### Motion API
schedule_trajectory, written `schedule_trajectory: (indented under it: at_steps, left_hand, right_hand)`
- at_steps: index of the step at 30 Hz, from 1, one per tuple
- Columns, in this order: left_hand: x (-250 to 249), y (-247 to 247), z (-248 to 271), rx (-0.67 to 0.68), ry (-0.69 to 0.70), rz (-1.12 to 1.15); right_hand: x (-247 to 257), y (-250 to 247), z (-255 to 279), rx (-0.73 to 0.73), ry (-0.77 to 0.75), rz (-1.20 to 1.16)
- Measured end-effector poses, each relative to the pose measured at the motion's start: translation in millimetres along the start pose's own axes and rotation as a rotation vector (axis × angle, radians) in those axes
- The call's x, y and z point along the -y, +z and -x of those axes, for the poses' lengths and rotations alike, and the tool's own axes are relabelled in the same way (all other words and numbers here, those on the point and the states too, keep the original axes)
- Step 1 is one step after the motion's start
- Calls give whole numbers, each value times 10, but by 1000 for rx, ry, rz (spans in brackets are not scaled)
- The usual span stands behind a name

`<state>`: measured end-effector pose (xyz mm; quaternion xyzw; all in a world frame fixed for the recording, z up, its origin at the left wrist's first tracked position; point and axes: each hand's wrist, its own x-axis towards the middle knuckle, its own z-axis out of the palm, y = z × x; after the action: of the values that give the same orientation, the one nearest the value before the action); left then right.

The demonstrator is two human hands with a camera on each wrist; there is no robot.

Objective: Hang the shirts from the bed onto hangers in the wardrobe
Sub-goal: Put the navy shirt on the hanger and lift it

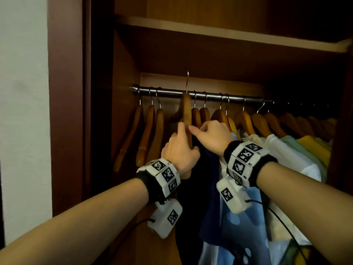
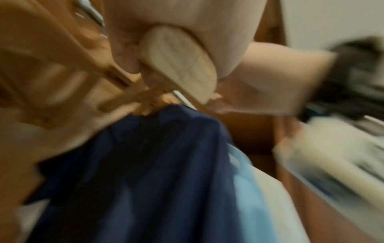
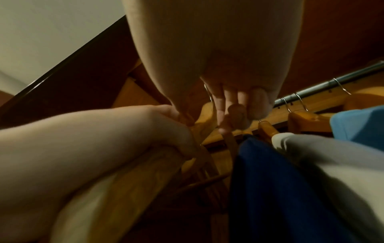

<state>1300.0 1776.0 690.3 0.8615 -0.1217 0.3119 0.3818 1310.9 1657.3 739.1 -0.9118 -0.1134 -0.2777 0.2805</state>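
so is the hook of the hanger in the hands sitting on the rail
No: the hanger held by both hands has its hook raised above the rail, while the other hangers' hooks sit on it.

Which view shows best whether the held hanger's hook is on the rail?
Head view. The held hanger, gripped by the left hand, has its hook raised above the rail, not on it. The left wrist view is blurred and shows only wood; the right wrist view shows a sliver of wire behind the fingers.
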Motion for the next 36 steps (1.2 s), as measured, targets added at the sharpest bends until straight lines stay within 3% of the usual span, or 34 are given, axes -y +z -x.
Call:
schedule_trajectory:
  at_steps: [7,11,16,19,22,27,32,36]
  left_hand:
    - [83,110,496,16,133,50]
    - [46,166,808,45,148,82]
    - [-132,229,1308,121,217,9]
    - [-216,155,1365,47,270,-3]
    - [-354,164,1203,-40,233,25]
    - [-684,470,1214,-23,178,-182]
    - [-1270,949,1871,213,234,-153]
    - [-1779,1508,2510,350,315,-153]
  right_hand:
    - [-116,102,294,306,164,-394]
    - [-223,92,444,274,264,-466]
    - [-295,-14,683,262,182,-288]
    - [-408,-154,938,244,167,-206]
    - [-601,-337,1347,341,187,-180]
    - [-1002,-754,2253,463,186,-185]
    - [-1420,-1440,3277,520,215,-74]
    - [-1919,-1950,3935,399,373,121]
